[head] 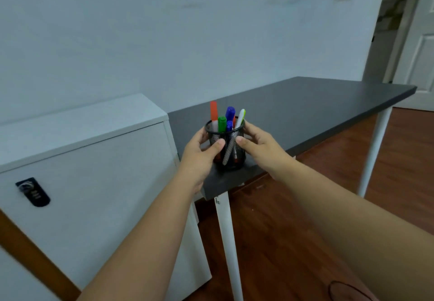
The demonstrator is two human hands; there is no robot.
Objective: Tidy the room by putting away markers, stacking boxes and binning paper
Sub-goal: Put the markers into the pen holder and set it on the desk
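A black mesh pen cup (231, 150) stands on the near corner of the dark worktop (305, 110), just beside a white cabinet (94, 159). In it stand an orange marker (214, 111), a green marker (222, 124), two blue markers (230, 113) and a white pen (241, 118). The left hand (199, 155) and right hand (259, 147) clasp the cup from either side, fingers curled round its wall.

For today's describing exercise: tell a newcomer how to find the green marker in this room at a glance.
Start at the dark desk beside the white cabinet. On its near corner stands a black mesh cup, held between the left hand and right hand. The green marker stands in the cup among orange, blue and white ones; it alone has a green cap, shorter than the orange to its left.
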